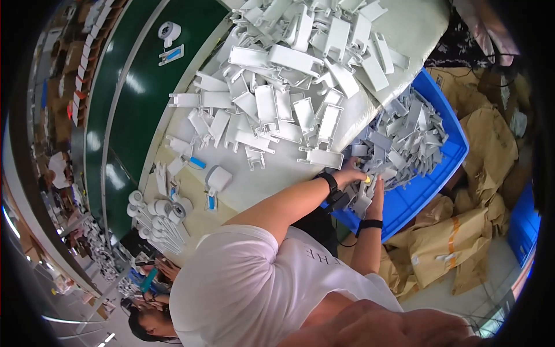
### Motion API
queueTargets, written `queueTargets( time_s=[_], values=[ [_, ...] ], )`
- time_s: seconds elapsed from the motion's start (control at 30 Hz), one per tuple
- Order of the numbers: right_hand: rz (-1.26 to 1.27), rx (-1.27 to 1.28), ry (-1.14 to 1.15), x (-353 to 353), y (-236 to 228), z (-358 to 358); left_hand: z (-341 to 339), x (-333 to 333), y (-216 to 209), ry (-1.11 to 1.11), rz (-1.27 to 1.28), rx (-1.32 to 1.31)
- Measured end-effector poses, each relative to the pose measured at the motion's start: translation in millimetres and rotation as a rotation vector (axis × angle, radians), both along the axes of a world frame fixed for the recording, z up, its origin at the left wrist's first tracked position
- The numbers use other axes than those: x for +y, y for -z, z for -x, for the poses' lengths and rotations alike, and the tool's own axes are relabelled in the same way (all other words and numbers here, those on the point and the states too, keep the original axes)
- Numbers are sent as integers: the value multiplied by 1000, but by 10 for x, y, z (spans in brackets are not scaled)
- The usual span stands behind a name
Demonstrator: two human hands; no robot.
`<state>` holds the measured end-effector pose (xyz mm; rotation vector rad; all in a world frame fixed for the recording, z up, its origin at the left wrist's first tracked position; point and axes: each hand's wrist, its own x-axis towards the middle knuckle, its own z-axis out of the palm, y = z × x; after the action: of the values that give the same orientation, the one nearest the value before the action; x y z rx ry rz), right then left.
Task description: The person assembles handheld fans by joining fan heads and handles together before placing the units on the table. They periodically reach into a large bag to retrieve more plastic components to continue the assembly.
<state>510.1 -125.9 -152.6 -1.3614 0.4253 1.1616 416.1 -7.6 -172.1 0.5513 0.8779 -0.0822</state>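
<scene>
Both hands are close together over the near left part of a blue bin point(425, 203), among a heap of small grey plastic parts point(413, 130). My left hand point(348, 173), with a dark band on its wrist and a yellow cover on one fingertip, has its fingers closed at a grey plastic part point(362, 199). Just right of it, my right hand point(377, 194) is seen edge-on, its fingers bent in against the grey parts. Some of its fingers are hidden, and the exact grip is hard to make out.
White plastic housings point(272, 110) are piled on the table left of the bin. Round-headed white pieces point(162, 217) lie farther left, beside a green conveyor belt point(139, 98). Brown paper sacks point(451, 243) crowd the bin's right side. A co-worker point(151, 321) is at lower left.
</scene>
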Motion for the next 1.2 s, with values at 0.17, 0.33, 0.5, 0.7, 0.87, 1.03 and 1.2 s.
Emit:
queueTargets(
  time_s=[0.17,0.33,0.5,0.7,0.87,1.03,1.2],
  values=[
    [-183,63,9,-156,-135,-120,-99,17,-391,-22,-13,-75],
    [-135,-297,-64,100,-869,-224,-169,171,-1051,-36,-76,-248],
    [-208,-588,-248,550,-1593,-207,18,393,-1682,-187,-260,-345],
    [-442,-646,-559,1529,-2199,309,709,756,-2144,-698,-557,-327],
    [-567,-807,-1048,2323,-2333,1035,1445,978,-2342,-1032,-531,-288],
    [-754,-882,-1336,2866,-2041,1436,1727,1211,-1959,-1246,-575,-176],
    [-809,-1325,-1324,3030,-1889,1806,1988,1295,-1853,-1420,-505,-99]
  ],
)
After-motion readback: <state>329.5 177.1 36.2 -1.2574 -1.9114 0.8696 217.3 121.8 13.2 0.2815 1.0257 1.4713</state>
